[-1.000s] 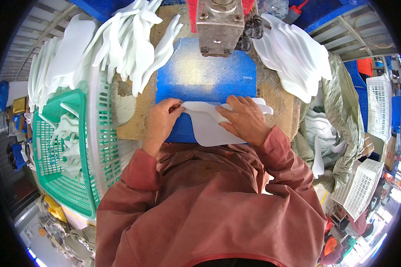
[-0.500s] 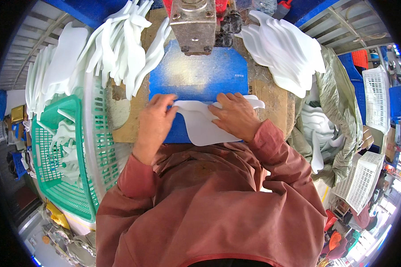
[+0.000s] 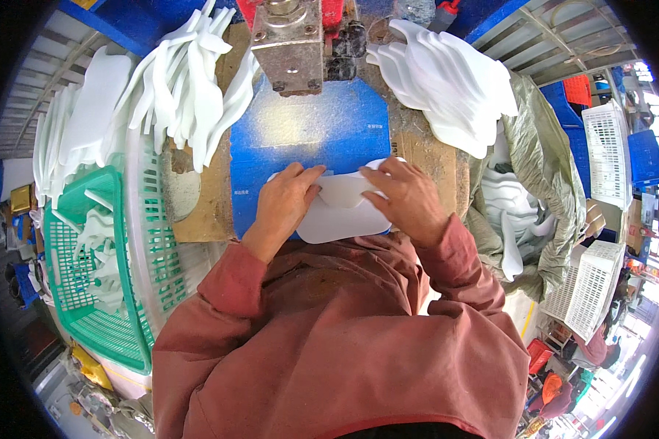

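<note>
— Moved since the earlier frame: left hand [image 3: 285, 201], further in over the white piece [image 3: 344, 228]; right hand [image 3: 411, 196], outward toward the piece's right end, less now exposed past the fingers.

— Meaning for the work?

— Probably a regrip, mid-handling. Curved, shaded edge between the hands: bent-over part or second layer, cannot tell.

— And the grips?

— Left: fingers curled, thumb drawn in close, pinched on the upper edge. Right: half open, fingers bent and spread on top; holding or merely pressing, cannot tell.

— Whereabouts of the piece?

— On the near part of the blue sheet [image 3: 344, 150], beneath both hands, broad rounded lobe toward the reddish-brown clothing [image 3: 329, 329].

— Surface otherwise?

— Worn brown cardboard [image 3: 432, 157] around the sheet. Metal machine head [image 3: 287, 55] above the far edge, well apart from the hands. Fanned white stacks at left [image 3: 176, 88] and right [image 3: 454, 95].

— Room?

— Green basket [image 3: 133, 333] at left, olive sack [image 3: 560, 172] at right, more white pieces in each. Beyond: white crates [image 3: 608, 161], ribbed metal wall [image 3: 556, 36].
</note>
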Demonstrator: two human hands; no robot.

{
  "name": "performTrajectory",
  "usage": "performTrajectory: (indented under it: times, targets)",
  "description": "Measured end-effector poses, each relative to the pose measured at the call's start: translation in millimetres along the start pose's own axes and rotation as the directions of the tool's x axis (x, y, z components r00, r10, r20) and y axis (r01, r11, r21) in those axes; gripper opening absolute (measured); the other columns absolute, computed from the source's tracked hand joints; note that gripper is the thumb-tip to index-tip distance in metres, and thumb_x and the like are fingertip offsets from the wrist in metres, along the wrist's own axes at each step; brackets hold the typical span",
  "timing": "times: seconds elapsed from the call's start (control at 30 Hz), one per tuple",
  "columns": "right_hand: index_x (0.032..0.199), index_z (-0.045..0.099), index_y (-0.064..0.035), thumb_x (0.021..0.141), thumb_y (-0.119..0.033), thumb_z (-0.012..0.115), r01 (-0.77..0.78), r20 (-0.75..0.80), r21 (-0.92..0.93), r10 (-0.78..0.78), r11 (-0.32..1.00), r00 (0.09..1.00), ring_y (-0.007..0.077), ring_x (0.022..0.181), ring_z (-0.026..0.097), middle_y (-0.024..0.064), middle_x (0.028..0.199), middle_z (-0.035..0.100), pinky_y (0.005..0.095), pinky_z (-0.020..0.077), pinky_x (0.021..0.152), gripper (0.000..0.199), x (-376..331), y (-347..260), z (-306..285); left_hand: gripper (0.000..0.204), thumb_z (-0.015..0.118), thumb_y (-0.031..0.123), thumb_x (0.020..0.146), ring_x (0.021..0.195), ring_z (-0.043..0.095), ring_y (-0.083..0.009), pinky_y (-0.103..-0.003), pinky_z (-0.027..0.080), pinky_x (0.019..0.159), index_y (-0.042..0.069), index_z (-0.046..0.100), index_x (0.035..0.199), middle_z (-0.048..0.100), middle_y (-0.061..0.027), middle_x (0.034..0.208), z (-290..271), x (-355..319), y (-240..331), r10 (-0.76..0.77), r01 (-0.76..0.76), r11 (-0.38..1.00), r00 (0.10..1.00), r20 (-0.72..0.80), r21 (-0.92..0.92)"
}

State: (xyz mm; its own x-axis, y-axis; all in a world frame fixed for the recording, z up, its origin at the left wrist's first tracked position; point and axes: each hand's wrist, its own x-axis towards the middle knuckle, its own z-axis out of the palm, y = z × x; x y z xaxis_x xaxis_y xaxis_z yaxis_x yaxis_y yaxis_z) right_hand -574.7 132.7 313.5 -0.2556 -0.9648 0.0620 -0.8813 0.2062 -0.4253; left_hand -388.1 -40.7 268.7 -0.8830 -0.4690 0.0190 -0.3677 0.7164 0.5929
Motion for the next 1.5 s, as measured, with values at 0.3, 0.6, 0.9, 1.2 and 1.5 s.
performTrajectory:
  times: [0.3, 0.6, 0.9, 1.2, 1.5]
  targets:
    - [0.11, 0.076, -0.0036, 0.092, -0.008, 0.075, -0.249, -0.145, 0.518, 0.371, 0.818, 0.917, 0.031, 0.083, 0.073, 0.0149, 0.104, 0.072, 0.0378, 0.0597, 0.072, 0.019, -15, 21, 16, 0.027, 0.079, 0.007, 0.086, 0.079, 0.067, -0.0279, -0.041, 0.055, 0.072, 0.01, 0.08, 0.112, 0.065, -0.0078, 0.088, 10, -5, 0, 0.051, -0.052, 0.999, 0.993, -0.11, -0.003]
    - [0.109, 0.074, -0.0029, 0.093, -0.01, 0.075, -0.264, -0.16, 0.425, 0.359, 0.866, 0.92, 0.0297, 0.084, 0.072, 0.0141, 0.104, 0.071, 0.0366, 0.0581, 0.071, 0.017, -4, 28, 26, 0.022, 0.077, 0.009, 0.087, 0.079, 0.068, -0.0257, -0.039, 0.056, 0.066, 0.013, 0.08, 0.109, 0.064, -0.0044, 0.089, 9, -5, -1, 0.094, -0.093, 0.996, 0.985, -0.148, 0.012]
    - [0.105, 0.074, -0.0032, 0.093, -0.01, 0.074, -0.2, -0.203, 0.334, 0.277, 0.921, 0.939, 0.0299, 0.076, 0.07, 0.014, 0.096, 0.068, 0.0376, 0.0548, 0.066, 0.014, 4, 34, 37, 0.02, 0.077, 0.009, 0.088, 0.081, 0.069, -0.0266, -0.04, 0.057, 0.068, 0.009, 0.08, 0.108, 0.065, -0.0058, 0.09, 6, -5, 1, 0.077, -0.077, 0.997, 0.991, -0.114, 0.004]
    - [0.107, 0.072, -0.0063, 0.094, -0.012, 0.072, -0.19, -0.171, 0.305, 0.249, 0.933, 0.953, 0.0374, 0.084, 0.07, 0.0153, 0.101, 0.067, 0.0449, 0.0567, 0.072, 0.014, 7, 35, 39, 0.02, 0.077, 0.009, 0.089, 0.084, 0.07, -0.0276, -0.04, 0.057, 0.07, 0.008, 0.079, 0.108, 0.065, -0.0061, 0.092, 6, -5, 2, 0.06, -0.06, 0.998, 0.994, -0.096, -0.002]
    - [0.102, 0.065, -0.0092, 0.093, -0.012, 0.069, -0.132, -0.172, 0.081, 0.144, 0.988, 0.974, 0.036, 0.087, 0.068, 0.0125, 0.097, 0.062, 0.0479, 0.0567, 0.071, 0.01, 8, 33, 46, 0.034, 0.072, 0.004, 0.092, 0.076, 0.067, -0.0227, -0.036, 0.055, 0.069, 0.005, 0.072, 0.127, 0.068, -0.0113, 0.092, -5, -7, 5, -0.109, 0.08, 0.942, 0.992, -0.071, -0.325]
